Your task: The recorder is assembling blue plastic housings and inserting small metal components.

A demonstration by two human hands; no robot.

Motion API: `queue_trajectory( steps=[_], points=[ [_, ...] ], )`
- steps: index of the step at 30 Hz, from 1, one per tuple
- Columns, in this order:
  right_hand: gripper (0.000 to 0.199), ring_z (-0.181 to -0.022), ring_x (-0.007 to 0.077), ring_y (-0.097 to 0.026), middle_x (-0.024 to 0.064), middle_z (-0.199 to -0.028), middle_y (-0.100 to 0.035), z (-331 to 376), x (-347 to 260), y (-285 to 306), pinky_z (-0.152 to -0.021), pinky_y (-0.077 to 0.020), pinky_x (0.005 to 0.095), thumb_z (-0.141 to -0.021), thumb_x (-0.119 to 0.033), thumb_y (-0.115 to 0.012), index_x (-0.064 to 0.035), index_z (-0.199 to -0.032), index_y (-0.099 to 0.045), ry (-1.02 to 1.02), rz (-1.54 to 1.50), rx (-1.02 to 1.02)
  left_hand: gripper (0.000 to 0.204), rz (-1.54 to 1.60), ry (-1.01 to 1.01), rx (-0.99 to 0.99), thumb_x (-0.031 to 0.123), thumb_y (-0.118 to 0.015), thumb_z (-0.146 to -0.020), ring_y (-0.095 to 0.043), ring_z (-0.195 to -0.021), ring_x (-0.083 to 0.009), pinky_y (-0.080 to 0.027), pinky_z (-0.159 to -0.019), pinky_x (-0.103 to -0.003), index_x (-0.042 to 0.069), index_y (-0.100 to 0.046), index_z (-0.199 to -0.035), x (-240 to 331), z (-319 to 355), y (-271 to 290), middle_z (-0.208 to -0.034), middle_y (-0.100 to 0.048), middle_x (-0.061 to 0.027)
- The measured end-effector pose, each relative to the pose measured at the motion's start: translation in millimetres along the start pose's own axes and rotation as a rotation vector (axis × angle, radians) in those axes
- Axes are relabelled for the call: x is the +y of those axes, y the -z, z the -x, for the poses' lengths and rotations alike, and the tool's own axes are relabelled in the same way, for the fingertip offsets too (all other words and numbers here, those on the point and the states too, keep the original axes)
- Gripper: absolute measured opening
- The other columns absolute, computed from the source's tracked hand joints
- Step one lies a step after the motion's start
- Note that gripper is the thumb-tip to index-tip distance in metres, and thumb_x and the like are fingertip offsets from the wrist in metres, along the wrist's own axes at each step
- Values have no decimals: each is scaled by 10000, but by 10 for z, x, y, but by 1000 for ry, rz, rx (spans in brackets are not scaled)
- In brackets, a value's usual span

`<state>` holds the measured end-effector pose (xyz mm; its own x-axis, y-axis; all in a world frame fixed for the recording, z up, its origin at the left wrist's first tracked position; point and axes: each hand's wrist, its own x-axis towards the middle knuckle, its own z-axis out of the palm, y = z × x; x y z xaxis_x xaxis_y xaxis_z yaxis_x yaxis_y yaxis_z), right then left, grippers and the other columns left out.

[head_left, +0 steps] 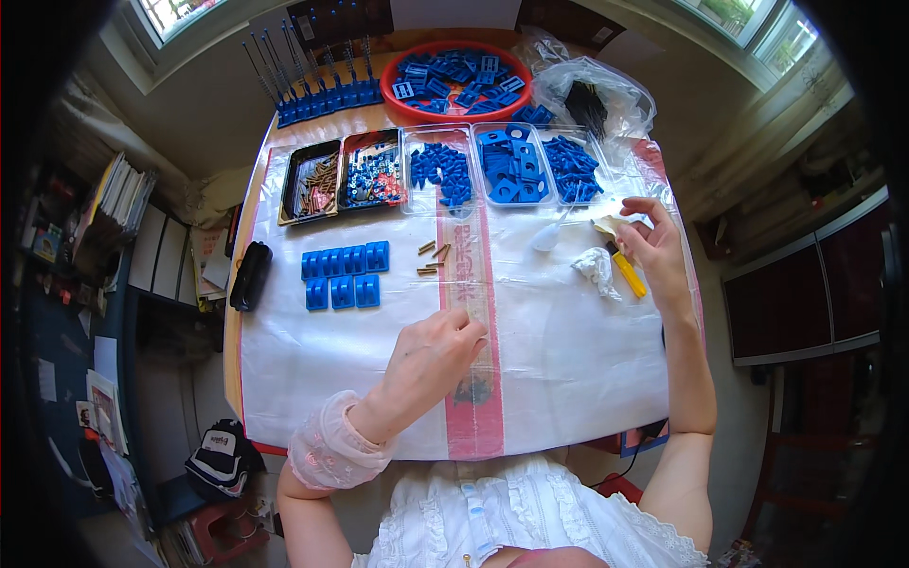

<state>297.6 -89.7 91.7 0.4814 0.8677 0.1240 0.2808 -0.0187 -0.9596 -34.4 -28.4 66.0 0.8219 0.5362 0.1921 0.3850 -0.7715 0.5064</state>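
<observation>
Over the middle of the table, my left hand [431, 360] is closed, its fingers curled in. Whatever it may hold is hidden. To the right, my right hand [655, 248] has thumb and forefinger bent around a small pale yellow piece [608, 225], too unclear to name. A yellow-handled tool [627, 275] lies just below that hand, beside a crumpled white tissue [597, 271]. Several brass-coloured screws or pins [433, 252] lie loose beyond my left hand. Left of them, blue plastic pieces [346, 259] stand in two rows.
Along the back stand black trays [311, 182] of small metal parts and clear trays [511, 204] of blue parts. Behind them are a red basin [386, 83], a blue rack with upright rods [327, 102] and a plastic bag [625, 85]. A black case [250, 276] lies at the left edge.
</observation>
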Motion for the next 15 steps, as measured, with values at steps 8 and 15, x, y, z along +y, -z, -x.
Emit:
queue_trajectory(
  steps=[8,15],
  points=[
    [553,-1006,225,-662,174,-1305,-614,-1091,220,73,-891,-549,320,-821,-38,-759,14,-1329,-548,213,760,-249,73,54,-14,104,137,-708,-910,-686,-806,-278,-556,-701,-392,83,-722,-958,-122,-22,-135,-856,-677,-81],
    [544,-1236,365,-580,218,-1296,-616,-1517,518,-153,-1076,-464,413,-816,-125,-773,-48,-1320,-585,209,1023,-368,79,79,-6,127,138,-718,-900,-687,-787,-279,-555,-691,-390,87,-733,-959,-200,16,-136,-837,-680,-79]
  ],
)
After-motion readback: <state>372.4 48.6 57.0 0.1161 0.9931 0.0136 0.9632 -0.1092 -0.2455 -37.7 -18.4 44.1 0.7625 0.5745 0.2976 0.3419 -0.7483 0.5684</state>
